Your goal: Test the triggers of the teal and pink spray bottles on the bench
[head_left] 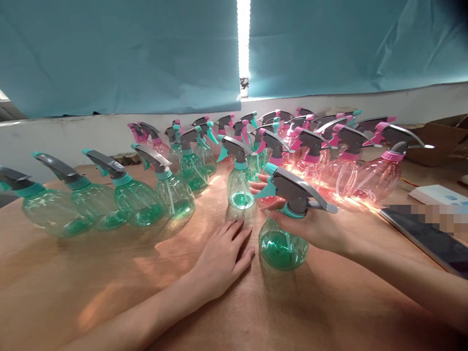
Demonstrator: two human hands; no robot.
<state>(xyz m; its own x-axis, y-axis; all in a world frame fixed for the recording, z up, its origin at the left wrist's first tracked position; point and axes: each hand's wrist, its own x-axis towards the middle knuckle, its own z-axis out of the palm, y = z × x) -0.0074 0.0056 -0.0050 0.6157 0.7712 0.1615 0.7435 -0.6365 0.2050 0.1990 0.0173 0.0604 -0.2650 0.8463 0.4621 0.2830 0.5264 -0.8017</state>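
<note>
A green see-through spray bottle (283, 243) with a grey and teal trigger head stands upright on the table in front of me. My right hand (303, 226) holds it around the neck, thumb across the near side, while the other fingers stretch out behind and are partly hidden. Flat on the wood just left of this bottle lies my left hand (224, 256), fingers apart and holding nothing. Beyond my left fingertips is another green spray bottle (240, 187), apart from the hand.
Several green spray bottles (141, 202) form a row on the left of the wooden table (120, 302). Pink spray bottles (378, 178) crowd the back right. A dark phone-like device (420, 236) and a white box (438, 195) lie at right, near a cardboard box (435, 141). Blue curtains hang behind.
</note>
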